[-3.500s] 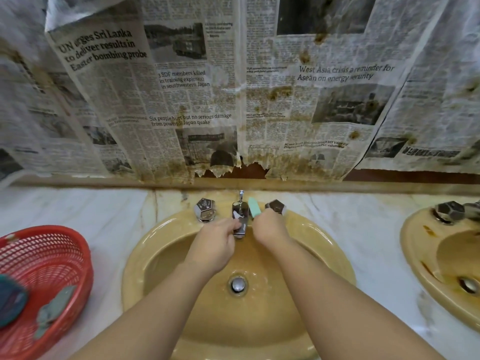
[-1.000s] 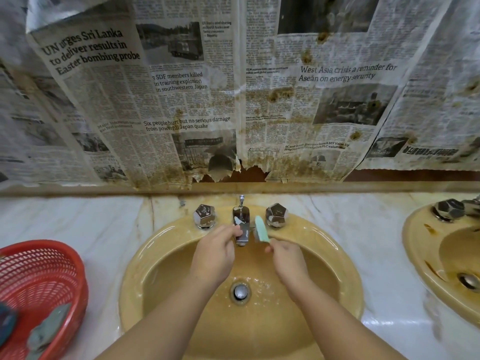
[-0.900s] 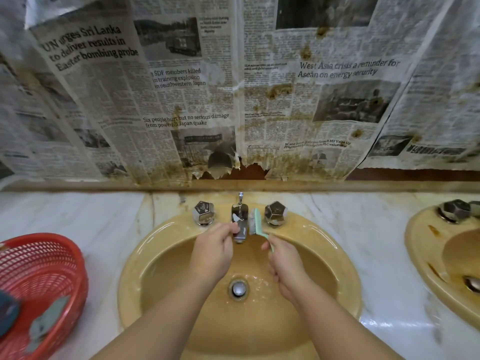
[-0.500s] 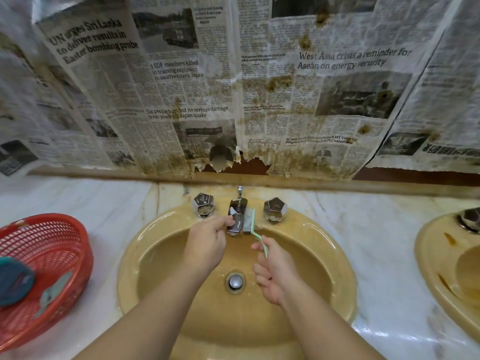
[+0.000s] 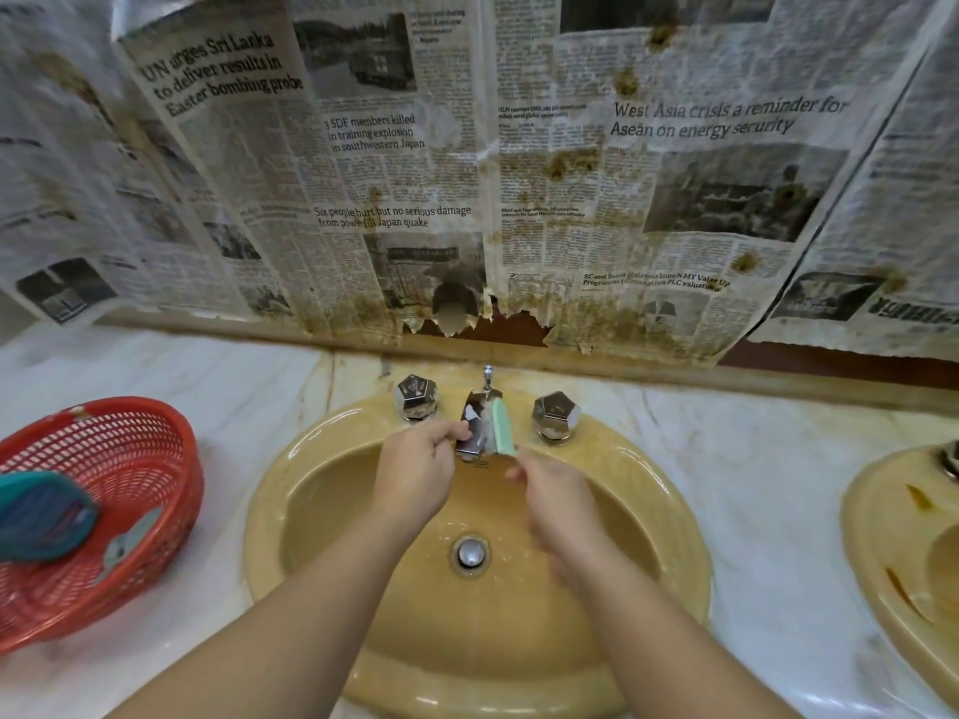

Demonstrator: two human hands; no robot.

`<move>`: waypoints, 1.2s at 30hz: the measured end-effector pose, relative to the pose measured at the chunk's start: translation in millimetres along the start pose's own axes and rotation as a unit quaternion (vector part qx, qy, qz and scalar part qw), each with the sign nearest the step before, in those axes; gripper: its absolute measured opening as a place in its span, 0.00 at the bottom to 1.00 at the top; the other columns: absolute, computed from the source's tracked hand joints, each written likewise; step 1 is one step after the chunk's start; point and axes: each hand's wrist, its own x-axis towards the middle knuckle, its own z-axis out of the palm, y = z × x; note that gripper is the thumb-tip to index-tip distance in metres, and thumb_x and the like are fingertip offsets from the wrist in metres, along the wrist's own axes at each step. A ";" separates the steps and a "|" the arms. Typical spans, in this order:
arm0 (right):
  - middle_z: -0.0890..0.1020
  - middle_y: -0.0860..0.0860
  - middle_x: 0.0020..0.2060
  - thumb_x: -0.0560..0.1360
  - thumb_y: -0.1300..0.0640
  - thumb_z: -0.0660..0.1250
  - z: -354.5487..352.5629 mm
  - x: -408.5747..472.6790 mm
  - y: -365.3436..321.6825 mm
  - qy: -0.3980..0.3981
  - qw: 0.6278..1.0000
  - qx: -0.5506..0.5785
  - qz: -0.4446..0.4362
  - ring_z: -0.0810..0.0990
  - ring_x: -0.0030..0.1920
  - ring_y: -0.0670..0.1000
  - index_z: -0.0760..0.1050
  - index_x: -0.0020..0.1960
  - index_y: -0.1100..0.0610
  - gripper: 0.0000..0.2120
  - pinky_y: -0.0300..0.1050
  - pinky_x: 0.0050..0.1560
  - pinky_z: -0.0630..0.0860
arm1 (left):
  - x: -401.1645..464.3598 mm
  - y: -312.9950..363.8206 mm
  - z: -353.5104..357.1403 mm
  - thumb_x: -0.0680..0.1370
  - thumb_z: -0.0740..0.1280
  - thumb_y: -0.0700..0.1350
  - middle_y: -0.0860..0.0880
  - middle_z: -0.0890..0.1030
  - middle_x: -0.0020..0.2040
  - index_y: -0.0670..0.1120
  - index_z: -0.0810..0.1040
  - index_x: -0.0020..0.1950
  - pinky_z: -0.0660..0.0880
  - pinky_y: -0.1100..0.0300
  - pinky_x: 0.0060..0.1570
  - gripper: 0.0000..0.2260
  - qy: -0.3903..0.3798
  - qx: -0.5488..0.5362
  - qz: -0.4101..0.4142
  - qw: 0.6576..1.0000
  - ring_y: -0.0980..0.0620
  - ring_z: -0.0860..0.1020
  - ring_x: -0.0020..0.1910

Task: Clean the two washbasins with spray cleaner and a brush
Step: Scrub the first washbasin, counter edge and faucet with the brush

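Observation:
A yellow washbasin (image 5: 322, 516) sits in front of me, with a chrome spout (image 5: 473, 430) between two chrome knobs. My left hand (image 5: 415, 472) grips the left side of the spout. My right hand (image 5: 558, 505) holds a small green brush (image 5: 502, 425) by its handle, with the white bristles against the spout's right side. The drain (image 5: 471, 553) lies below the hands in a wet bowl. A second yellow washbasin (image 5: 882, 542), with brown stains, shows at the right edge. No spray cleaner is in view.
A red plastic basket (image 5: 129, 459) stands on the marble counter (image 5: 752, 459) at the left and holds a teal and blue item (image 5: 44, 516). Stained, torn newspaper (image 5: 467, 173) covers the wall behind the basins.
The right hand has lifted and turned the green brush, so its head now lies flat along the spout's right side. The left hand stays on the spout. The view has shifted slightly.

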 end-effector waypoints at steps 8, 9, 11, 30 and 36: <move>0.71 0.48 0.26 0.79 0.51 0.63 -32.5 61.2 -94.7 -0.090 0.882 -0.430 -0.172 0.66 0.25 0.48 0.83 0.45 0.63 0.17 0.41 0.26 0.61 | -14.8 2.1 -4.8 0.76 0.63 0.36 0.61 0.85 0.50 0.53 0.88 0.49 0.73 0.69 0.52 0.17 0.028 -0.040 -0.004 0.999 0.64 0.79 0.52; 0.69 0.48 0.24 0.79 0.50 0.65 -34.3 57.9 -102.6 -0.129 0.876 -0.432 -0.172 0.64 0.23 0.47 0.83 0.45 0.63 0.17 0.40 0.23 0.59 | -15.9 0.6 -7.4 0.76 0.63 0.36 0.60 0.86 0.49 0.53 0.88 0.48 0.74 0.67 0.53 0.17 0.033 -0.038 0.005 0.999 0.63 0.80 0.51; 0.69 0.53 0.25 0.79 0.48 0.67 -36.0 58.0 -112.6 -0.158 0.869 -0.430 -0.188 0.63 0.23 0.48 0.82 0.44 0.66 0.20 0.39 0.24 0.59 | -17.6 -2.2 -11.0 0.75 0.64 0.37 0.59 0.85 0.48 0.54 0.87 0.47 0.75 0.64 0.51 0.16 0.043 -0.038 0.008 0.998 0.62 0.79 0.49; 0.74 0.53 0.28 0.78 0.45 0.69 -38.9 66.3 -122.7 -0.256 0.826 -0.457 -0.207 0.70 0.29 0.54 0.84 0.43 0.58 0.17 0.44 0.31 0.67 | -18.8 -8.5 -25.5 0.76 0.64 0.38 0.56 0.83 0.44 0.54 0.82 0.46 0.70 0.63 0.39 0.11 0.053 -0.101 -0.089 0.989 0.59 0.78 0.42; 0.71 0.52 0.27 0.82 0.47 0.63 -23.0 69.7 -107.3 -0.126 0.822 -0.497 -0.249 0.67 0.30 0.53 0.72 0.32 0.56 0.22 0.46 0.32 0.62 | -8.7 5.0 -24.1 0.77 0.63 0.39 0.55 0.82 0.44 0.54 0.80 0.46 0.71 0.59 0.37 0.11 0.067 -0.106 -0.089 0.988 0.55 0.78 0.40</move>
